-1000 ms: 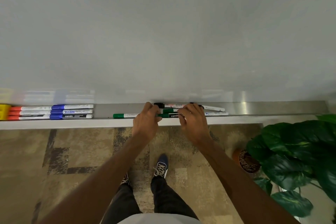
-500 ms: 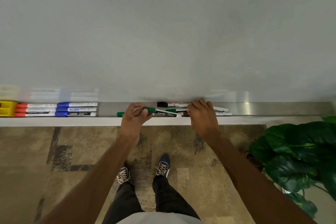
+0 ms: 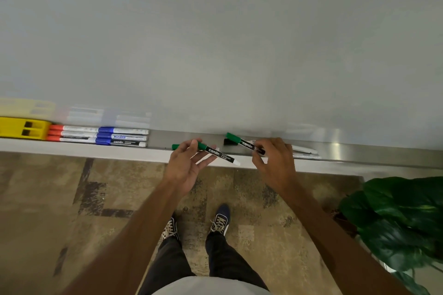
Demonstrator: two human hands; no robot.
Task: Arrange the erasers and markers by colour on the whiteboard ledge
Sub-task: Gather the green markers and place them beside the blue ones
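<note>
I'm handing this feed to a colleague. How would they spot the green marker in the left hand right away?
Find the metal ledge along the bottom of the whiteboard; two hands hover near its middle. The left hand pinches a green marker just in front of the ledge. Unlike the right hand's green marker, its white end points down-right, past the ledge's front edge.

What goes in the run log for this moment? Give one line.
left hand: holds green marker | right hand: holds second green marker | ledge: red, blue sorted left
</note>
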